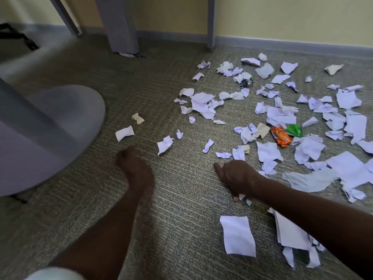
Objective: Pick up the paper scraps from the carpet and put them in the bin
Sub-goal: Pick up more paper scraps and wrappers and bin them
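Single head-worn view, looking forward and down. Sitting close over the carpet [171, 199], reaching to the far wall [282, 19].

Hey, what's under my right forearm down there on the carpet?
A large white paper sheet sticks out from under the right forearm, with torn scraps below it. How far the sheet runs beneath the arm is covered.
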The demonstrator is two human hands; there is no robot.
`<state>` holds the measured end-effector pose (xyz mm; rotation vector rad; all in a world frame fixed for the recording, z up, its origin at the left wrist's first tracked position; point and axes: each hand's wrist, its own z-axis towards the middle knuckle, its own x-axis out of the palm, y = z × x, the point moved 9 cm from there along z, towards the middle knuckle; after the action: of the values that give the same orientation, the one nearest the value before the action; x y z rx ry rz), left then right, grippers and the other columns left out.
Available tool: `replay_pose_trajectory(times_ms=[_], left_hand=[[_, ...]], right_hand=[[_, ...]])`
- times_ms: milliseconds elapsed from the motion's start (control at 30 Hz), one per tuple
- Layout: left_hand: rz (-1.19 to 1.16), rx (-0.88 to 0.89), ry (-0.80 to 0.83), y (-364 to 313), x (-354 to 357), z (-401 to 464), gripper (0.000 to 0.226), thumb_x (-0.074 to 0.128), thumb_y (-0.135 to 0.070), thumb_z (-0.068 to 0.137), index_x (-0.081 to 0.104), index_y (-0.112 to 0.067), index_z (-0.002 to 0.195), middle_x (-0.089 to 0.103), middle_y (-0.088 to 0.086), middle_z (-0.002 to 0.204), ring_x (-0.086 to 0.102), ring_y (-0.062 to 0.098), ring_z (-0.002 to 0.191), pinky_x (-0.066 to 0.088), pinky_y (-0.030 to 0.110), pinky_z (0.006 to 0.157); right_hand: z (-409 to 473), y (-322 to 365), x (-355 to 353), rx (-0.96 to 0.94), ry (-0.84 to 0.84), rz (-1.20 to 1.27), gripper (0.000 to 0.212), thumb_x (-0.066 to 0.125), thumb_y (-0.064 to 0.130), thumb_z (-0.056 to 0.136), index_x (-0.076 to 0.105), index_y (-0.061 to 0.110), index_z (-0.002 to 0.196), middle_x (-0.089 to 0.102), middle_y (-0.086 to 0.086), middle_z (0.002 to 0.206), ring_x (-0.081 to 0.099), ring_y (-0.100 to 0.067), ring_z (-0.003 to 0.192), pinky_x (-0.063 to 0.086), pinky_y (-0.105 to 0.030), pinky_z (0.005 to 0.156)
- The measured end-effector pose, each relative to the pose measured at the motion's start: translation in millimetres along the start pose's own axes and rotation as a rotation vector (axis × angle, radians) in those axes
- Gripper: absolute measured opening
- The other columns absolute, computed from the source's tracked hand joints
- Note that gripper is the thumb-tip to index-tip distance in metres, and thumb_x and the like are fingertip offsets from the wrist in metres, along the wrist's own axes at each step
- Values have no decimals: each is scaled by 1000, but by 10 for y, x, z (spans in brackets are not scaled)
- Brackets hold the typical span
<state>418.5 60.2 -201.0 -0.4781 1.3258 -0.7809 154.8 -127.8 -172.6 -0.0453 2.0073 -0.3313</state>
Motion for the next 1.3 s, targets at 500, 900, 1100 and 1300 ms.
replay_pose_trajectory(times_ms=[500,900,1100,1300], left_hand=[[325,-64,265,-316,980,1273,70,39,-70,89,22,-41,151,12,15,162,9,42,148,1,73,109],[-6,433,358,-880,1262,818,31,48,-16,81,72,-5,98,70,19,101,63,38,99,44,45,93],[52,513,590,-1186,1461,165,55,44,-63,87,73,-18,99,70,9,107,64,26,103,47,39,92],[115,772,419,-1161,1185,-432,28,48,-42,95,69,-28,106,64,0,117,57,25,113,43,41,95]], right_hand=[[84,-9,168,29,-45,-76,73,66,23,76,45,-2,141,63,-21,88,63,-39,80,48,-38,65],[57,-28,59,62,-165,-124,46,77,28,49,80,14,92,57,3,50,55,-17,41,18,-25,47],[-28,50,-1,0,-82,-139,45,45,17,85,64,11,125,66,1,78,63,-18,66,14,-27,50],[-36,51,-61,-37,-105,-10,43,31,5,100,33,-1,143,59,-16,119,59,-32,104,31,-31,60]])
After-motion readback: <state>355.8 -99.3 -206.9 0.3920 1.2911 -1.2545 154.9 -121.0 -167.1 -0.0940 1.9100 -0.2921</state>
